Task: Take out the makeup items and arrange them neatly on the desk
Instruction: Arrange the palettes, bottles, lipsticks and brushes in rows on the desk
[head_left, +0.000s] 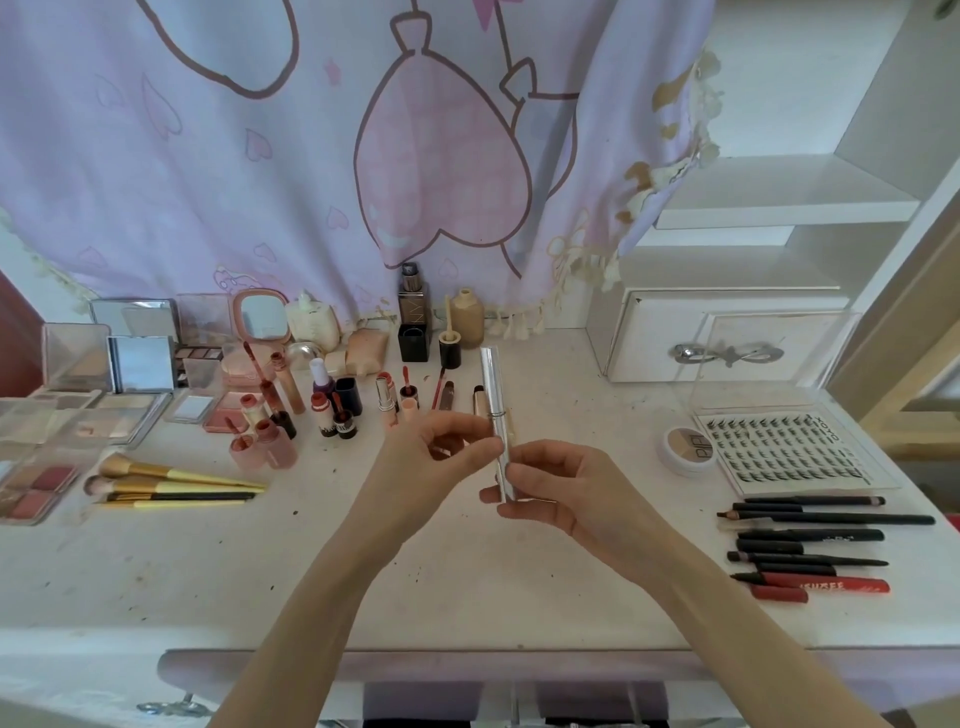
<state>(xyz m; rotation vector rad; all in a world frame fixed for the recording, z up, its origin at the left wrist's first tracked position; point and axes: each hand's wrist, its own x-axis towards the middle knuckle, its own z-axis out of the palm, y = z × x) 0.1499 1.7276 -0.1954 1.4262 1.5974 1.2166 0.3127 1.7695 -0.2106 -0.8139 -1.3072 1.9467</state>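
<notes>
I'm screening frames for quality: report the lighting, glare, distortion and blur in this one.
Head view: soft, even daylight with faint shadows; wide-angle bending curves the desk edge and shelves; glare streaks the silver tube held by both hands; left hand and right hand slightly soft; palette mirrors wash out.

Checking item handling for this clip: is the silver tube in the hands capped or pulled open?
Capped, as far as visible: silver tube reads as one unbroken upright stick, no applicator showing. Left hand pinches its middle, right hand its lower end.
</notes>
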